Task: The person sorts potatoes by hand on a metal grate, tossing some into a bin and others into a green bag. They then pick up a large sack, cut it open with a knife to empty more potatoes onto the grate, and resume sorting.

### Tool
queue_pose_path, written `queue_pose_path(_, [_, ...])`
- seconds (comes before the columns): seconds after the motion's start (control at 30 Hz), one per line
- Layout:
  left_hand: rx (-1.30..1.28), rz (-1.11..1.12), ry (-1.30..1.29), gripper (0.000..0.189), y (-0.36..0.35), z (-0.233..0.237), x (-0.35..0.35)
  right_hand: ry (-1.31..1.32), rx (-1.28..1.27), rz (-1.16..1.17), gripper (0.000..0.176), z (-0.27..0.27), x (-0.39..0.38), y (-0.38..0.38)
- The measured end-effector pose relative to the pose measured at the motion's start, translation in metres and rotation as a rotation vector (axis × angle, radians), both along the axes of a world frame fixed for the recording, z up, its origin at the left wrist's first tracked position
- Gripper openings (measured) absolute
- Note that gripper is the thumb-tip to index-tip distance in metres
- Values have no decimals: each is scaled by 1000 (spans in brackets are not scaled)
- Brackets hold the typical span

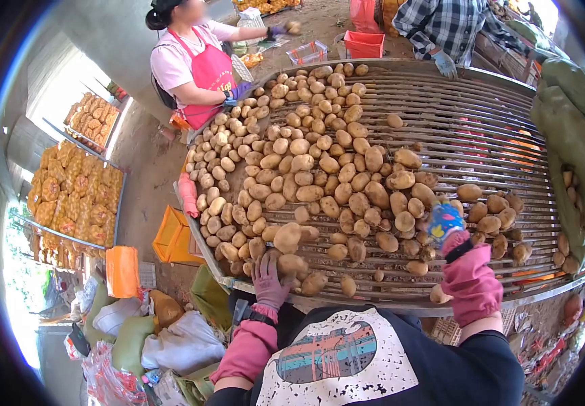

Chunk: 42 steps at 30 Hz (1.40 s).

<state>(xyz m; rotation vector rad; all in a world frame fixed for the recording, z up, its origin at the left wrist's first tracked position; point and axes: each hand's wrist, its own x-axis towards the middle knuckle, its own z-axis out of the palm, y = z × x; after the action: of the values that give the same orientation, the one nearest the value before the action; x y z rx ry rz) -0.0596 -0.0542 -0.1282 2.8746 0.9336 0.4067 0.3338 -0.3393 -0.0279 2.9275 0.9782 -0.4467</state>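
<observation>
Many brown potatoes [319,169] lie spread over a slatted metal sorting table [482,128]. My left hand [270,276], in a purple glove with a pink sleeve cover, rests on a potato [291,264] at the table's near edge, fingers curled over it. My right hand [444,222], in a blue patterned glove, reaches into the potatoes near the table's middle right; whether it grips one is hidden.
A person in a pink apron [201,64] stands at the far left of the table, holding a potato. Another person in a plaid shirt [441,27] stands at the far end. Orange crates [174,237], red crates [363,44], netted potato sacks [76,189] and green bags [576,115] surround the table.
</observation>
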Motion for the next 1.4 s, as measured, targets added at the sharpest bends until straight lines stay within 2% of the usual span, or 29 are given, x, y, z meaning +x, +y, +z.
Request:
queue_pose_path(0.03, [2, -21, -28, 85, -1, -3, -3, -6, -139, 13, 75, -8, 4, -13])
queue_pose_path(0.13, [1, 17, -41, 84, -5, -5, -1, -304, -76, 253, 67, -60, -1, -30])
queue_pose_path(0.27, [-48, 40, -49, 83, -5, -2, 1, 73, 24, 185, 74, -77, 34, -24])
queue_pose_path(0.4, [-38, 34, -118, 82, -5, -7, -1, 278, 207, 144, 95, -48, 18, 28])
queue_pose_path(0.53, [-83, 42, -88, 80, -7, 4, 3, 62, 239, 10, 79, 1, -30, 99])
queue_pose_path(0.6, [-77, 46, -85, 78, -8, 7, 3, 199, 137, 198, 66, 20, -34, 131])
queue_pose_path(0.67, [-81, 53, -78, 77, -8, 7, 5, 487, 40, 278, 53, -5, -45, 180])
queue_pose_path(0.73, [-99, 68, -72, 78, -8, 6, 5, 329, 433, 421, 51, -45, -90, 200])
queue_pose_path(0.8, [-64, 18, -101, 75, -5, 8, 4, 256, 695, 387, 57, -44, -109, 195])
queue_pose_path(0.9, [-26, -20, -129, 72, -1, 4, -1, -274, 882, 348, 44, -49, -62, 171])
queue_pose_path(0.97, [-21, -18, -131, 71, -1, 4, -2, -387, 603, 70, 43, -59, 7, 142])
queue_pose_path(1.0, [-23, -10, -126, 70, -2, 6, 0, -662, 345, 222, 44, -63, 34, 124])
queue_pose_path(1.07, [-21, -8, -119, 69, -3, 7, -2, 6, 130, 27, 51, -70, 77, 107])
queue_pose_path(1.17, [-19, -9, -118, 69, -1, 3, -1, -69, 68, 166, 59, -58, 77, 104])
queue_pose_path(1.27, [-32, 1, -108, 69, -2, 3, -4, 16, 88, 21, 63, -47, 60, 106])
queue_pose_path(1.3, [-30, -2, -110, 69, -2, 5, -3, 19, 144, 35, 64, -51, 59, 107])
queue_pose_path(1.4, [-29, -15, -110, 70, 1, 5, -2, 203, 146, -64, 64, -45, 48, 107])
